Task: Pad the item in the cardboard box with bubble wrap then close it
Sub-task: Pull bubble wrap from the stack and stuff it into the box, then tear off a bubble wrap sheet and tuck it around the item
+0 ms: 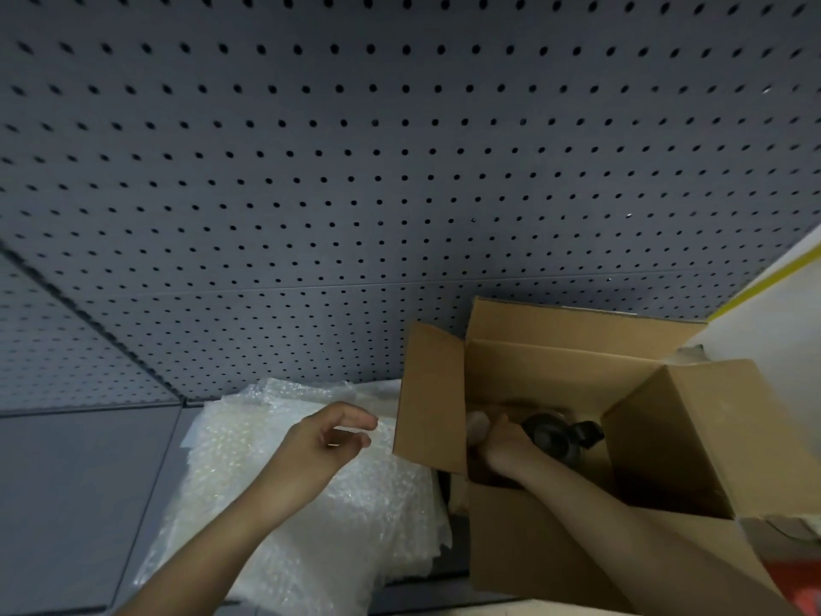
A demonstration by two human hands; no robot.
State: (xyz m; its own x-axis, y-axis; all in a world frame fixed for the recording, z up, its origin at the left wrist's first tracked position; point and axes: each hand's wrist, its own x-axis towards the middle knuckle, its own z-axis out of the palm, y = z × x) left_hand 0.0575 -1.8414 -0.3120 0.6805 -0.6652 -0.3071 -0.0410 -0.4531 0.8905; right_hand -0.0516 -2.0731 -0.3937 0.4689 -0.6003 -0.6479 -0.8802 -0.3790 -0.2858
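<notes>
An open cardboard box (524,540) stands at the lower right with all its flaps up. Inside it lies a dark, round black item (555,437). My right hand (504,446) reaches down into the box and rests against the item's left side; whether it grips it is unclear. A pile of clear bubble wrap (311,504) lies to the left of the box. My left hand (324,442) hovers above the pile with its fingers loosely curled and apart, holding nothing.
A grey pegboard wall (400,171) rises behind the box and wraps round the left side. The grey table surface (80,504) extends left of the bubble wrap. A white panel with a yellow stripe (773,313) stands at the right, and something red (795,584) shows at the bottom right.
</notes>
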